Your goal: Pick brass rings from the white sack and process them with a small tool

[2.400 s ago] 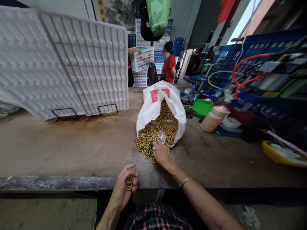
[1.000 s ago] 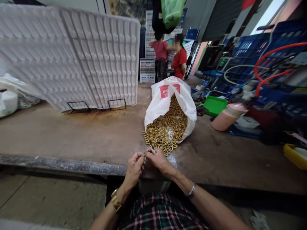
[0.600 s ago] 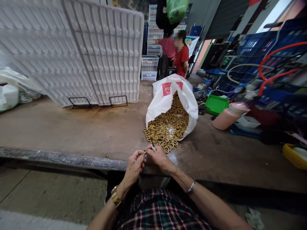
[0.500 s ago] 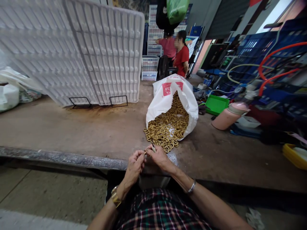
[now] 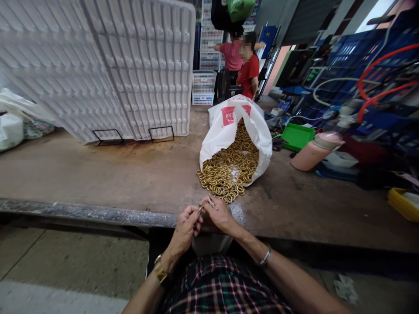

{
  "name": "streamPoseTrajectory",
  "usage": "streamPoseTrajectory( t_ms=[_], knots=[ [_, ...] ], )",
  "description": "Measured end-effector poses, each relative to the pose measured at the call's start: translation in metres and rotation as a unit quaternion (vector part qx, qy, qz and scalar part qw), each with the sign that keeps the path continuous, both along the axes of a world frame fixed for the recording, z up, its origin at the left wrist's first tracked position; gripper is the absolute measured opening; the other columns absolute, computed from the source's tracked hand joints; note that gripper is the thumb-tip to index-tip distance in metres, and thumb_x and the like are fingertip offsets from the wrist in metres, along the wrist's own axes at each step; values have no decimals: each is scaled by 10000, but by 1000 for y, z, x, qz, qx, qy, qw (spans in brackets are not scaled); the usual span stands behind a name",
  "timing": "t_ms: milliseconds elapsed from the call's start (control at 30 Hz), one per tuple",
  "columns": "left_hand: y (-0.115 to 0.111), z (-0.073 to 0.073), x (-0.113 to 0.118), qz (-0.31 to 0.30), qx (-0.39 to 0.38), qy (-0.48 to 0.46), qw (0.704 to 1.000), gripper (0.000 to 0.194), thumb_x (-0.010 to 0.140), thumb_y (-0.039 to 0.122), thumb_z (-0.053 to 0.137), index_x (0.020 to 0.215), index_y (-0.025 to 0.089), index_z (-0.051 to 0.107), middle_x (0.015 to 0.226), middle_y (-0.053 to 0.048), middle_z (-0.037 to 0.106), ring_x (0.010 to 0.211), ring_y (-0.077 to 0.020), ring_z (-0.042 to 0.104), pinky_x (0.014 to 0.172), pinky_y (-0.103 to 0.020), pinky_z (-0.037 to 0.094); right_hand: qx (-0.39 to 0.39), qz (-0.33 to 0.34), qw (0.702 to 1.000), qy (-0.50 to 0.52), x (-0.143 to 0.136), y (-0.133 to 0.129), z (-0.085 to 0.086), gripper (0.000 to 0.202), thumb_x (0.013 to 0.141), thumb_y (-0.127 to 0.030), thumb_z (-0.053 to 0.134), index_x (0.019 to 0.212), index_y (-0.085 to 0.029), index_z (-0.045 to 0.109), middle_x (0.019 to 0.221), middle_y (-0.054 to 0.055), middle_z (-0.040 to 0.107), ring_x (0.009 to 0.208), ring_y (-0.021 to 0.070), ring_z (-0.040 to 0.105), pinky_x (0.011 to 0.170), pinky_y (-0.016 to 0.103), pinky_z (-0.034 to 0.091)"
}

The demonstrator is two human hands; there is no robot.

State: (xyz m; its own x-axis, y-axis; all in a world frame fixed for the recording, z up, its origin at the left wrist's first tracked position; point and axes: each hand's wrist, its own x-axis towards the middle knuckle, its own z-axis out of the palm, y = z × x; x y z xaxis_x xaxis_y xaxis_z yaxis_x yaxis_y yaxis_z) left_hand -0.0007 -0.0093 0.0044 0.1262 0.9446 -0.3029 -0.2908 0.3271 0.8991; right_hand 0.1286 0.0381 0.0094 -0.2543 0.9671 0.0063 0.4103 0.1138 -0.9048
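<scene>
My left hand (image 5: 185, 227) is closed in a pinch on a brass-coloured ring (image 5: 200, 209) at the table's front edge. Close against it, my right hand (image 5: 220, 217) wraps round a small slim tool (image 5: 211, 202) with a pale body; its exact kind is hard to make out. The fingertips of both hands meet around the ring. Just beyond them, a heap of similar gold rings (image 5: 222, 176) spills from the mouth of a white plastic bag (image 5: 214, 141) with red print, which lies on its side.
A ribbed translucent plastic sheet (image 5: 153, 69) stands upright in black wire holders (image 5: 161, 134) on the brown table (image 5: 131, 174). At right are a pink bottle (image 5: 312, 155), a green tray (image 5: 297, 136) and a yellow container (image 5: 404, 204). Two people (image 5: 249, 74) are behind the table.
The view has shifted slightly. Both hands stay together at the table edge, and the ring between their fingertips shows a little more. A person at the back has an arm stretched out.
</scene>
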Motion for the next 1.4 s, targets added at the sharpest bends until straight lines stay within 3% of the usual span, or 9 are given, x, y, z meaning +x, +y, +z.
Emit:
streamPoseTrajectory(
  t_ms=[100,300,500,700,967,1200,1300,1400],
  knots=[
    [-3,-1,1,11,1,-8,1000,321,743,483,554,763,177,456,619,48,487,435,-40,380,375,-150,245,40,0,994,-97,1,-6,-6,180,801,-196,388,723,-183,550,584,-17,539,557,109,481,547,206,332],
    [-6,0,0,29,7,31,999,364,718,526,561,750,179,457,600,46,488,436,-45,383,385,-155,253,123,91,956,-249,0,-19,-12,215,677,-65,420,806,-177,551,666,8,573,582,117,461,543,222,271],
    [-8,1,-2,35,19,72,997,337,721,505,560,737,182,466,581,47,495,435,-51,386,404,-164,264,130,101,944,-286,-2,-21,-12,300,678,-55,410,909,-171,562,777,39,618,670,143,514,584,236,284],
    [-10,-1,-4,28,61,136,988,302,777,472,503,707,181,462,569,43,470,442,-62,373,437,-183,299,98,99,936,-323,-4,-24,-6,253,722,-76,414,908,-166,560,843,55,640,719,147,545,604,236,298],
    [-17,-9,-6,21,122,192,974,291,813,435,473,670,182,474,567,28,470,478,-81,409,472,-199,329,70,123,932,-334,-3,-27,-10,226,758,-140,411,915,-164,572,777,67,657,655,159,567,562,248,298],
    [-36,9,-1,-41,38,73,996,344,793,492,493,664,173,481,514,45,448,415,-55,349,403,-178,262,62,16,897,-438,5,-7,-17,308,732,-85,412,1008,-155,531,853,96,663,743,195,612,600,260,349],
    [-37,6,-3,-29,0,-32,999,335,797,483,496,720,159,525,506,49,430,414,-47,313,389,-170,238,94,-25,897,-431,8,0,-20,298,757,-85,410,1029,-172,495,942,86,648,816,188,606,652,259,365],
    [-35,-1,-6,3,-32,-95,995,295,773,435,559,744,143,539,648,8,530,444,-35,342,382,-166,238,104,-51,891,-439,8,5,-21,255,790,-108,406,1026,-173,478,963,95,638,830,194,602,674,268,373]
  ],
)
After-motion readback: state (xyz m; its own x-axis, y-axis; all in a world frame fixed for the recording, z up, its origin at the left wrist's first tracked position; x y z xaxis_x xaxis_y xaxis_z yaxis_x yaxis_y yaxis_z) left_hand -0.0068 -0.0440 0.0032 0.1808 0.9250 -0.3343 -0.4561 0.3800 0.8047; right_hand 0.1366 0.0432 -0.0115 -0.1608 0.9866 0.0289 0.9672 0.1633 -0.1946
